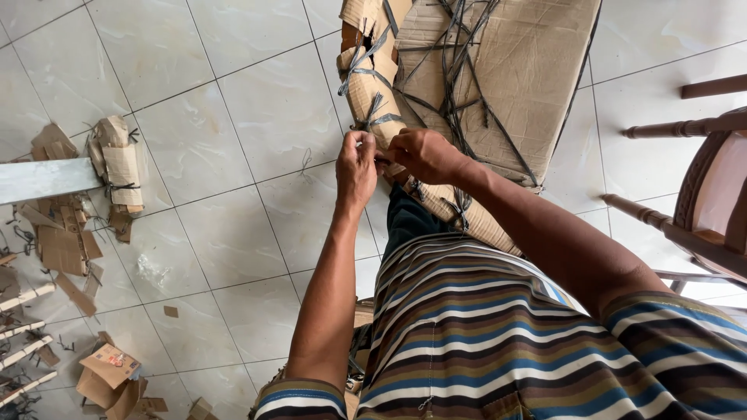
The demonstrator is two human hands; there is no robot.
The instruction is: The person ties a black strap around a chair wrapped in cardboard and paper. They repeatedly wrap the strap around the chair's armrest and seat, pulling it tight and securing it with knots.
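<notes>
A striped shirt [467,334] fills the near view. Beyond it, the left hand [355,167] and right hand [424,154] each pinch, grip narrow, grey plastic strapping [372,122] binding the brown cardboard-wrapped furniture piece [498,70] standing on the far tiled floor [218,155].

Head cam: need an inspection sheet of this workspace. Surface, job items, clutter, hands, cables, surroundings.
Surface: pale tiled floor.
Job's things: cardboard-wrapped piece bound with dark straps, its wrapped edge at the hands.
Clutter: cardboard scraps, a strapped cardboard bundle, a small torn box, pale wooden sticks.
Grippers: left hand and right hand both pinch at the wrapped edge; what they grip is hidden.
Cables: nothing seen.
Surroundings: wooden chair at right, grey plank at left.
</notes>
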